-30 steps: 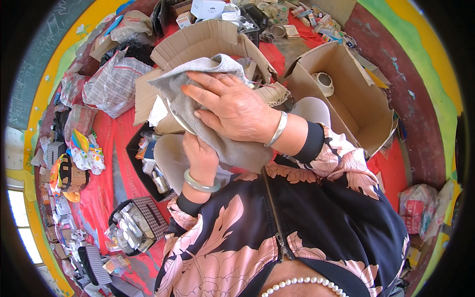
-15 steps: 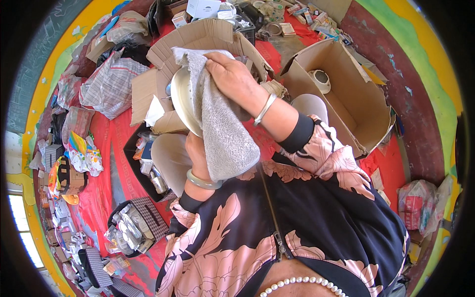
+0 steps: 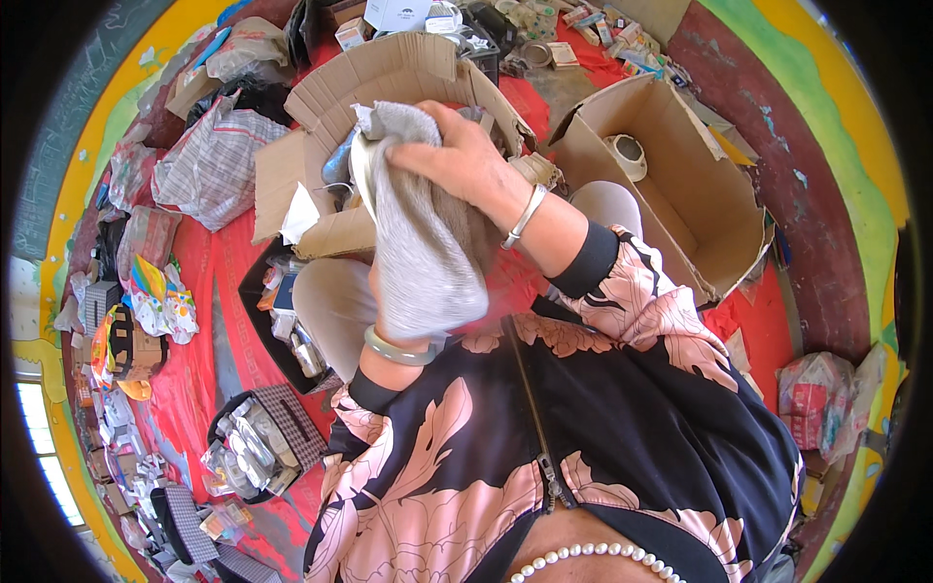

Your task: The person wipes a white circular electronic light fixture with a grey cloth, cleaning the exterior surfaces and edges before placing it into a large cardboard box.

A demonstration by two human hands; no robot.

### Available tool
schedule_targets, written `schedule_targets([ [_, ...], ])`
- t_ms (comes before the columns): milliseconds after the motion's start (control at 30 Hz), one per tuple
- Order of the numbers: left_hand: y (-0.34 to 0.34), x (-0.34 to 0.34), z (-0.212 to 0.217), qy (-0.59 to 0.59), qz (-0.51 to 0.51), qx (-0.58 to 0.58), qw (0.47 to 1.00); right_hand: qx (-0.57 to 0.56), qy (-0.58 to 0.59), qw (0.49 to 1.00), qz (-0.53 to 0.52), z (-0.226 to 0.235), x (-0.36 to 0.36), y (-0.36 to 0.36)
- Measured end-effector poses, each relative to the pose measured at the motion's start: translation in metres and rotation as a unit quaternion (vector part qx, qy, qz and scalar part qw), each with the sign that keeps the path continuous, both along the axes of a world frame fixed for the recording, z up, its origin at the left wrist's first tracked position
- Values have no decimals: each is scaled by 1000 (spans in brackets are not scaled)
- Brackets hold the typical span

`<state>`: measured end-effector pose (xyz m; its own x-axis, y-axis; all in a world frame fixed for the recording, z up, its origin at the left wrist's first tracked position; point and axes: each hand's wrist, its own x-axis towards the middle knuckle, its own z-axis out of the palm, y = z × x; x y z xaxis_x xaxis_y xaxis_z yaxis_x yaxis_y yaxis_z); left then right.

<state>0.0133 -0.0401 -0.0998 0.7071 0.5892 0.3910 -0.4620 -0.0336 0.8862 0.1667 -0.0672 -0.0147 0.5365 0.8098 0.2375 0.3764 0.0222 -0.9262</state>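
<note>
A grey towel (image 3: 428,262) hangs in folds over a pale round dish (image 3: 363,175), of which only a thin strip of rim shows at the left. My right hand (image 3: 447,151), with a silver bangle at its wrist, is closed on the towel's upper part and presses it against the dish. Below, my left hand (image 3: 375,280) supports the dish at its lower edge. The towel covers most of that hand and its fingers; its wrist wears a pale bangle. Both hands are above my knees, in front of an open cardboard box (image 3: 379,83).
Another open cardboard box (image 3: 680,194) stands at the right with a white round item (image 3: 627,157) inside. Left of my knee is a black box (image 3: 255,282) of small goods. A checked basket (image 3: 301,428) of packages and a plaid bag (image 3: 209,160) lie farther left.
The dish has turned nearly edge-on, so less of it shows. My right hand's thumb now lies across the towel, and the towel's lower end has swung left, covering more of my left hand.
</note>
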Motion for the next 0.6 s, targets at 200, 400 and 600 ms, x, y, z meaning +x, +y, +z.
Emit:
schedule_targets([
  [200, 4, 5, -6, 170, 232, 466, 837, 72, 138, 988, 12, -6, 10, 8],
  [400, 6, 5, 9, 166, 184, 386, 889, -6, -45, 991, 122, 11, 13, -19],
  [600, 1, 5, 13, 170, 168, 394, 887, 51, 143, 982, 116, 22, 5, -25],
])
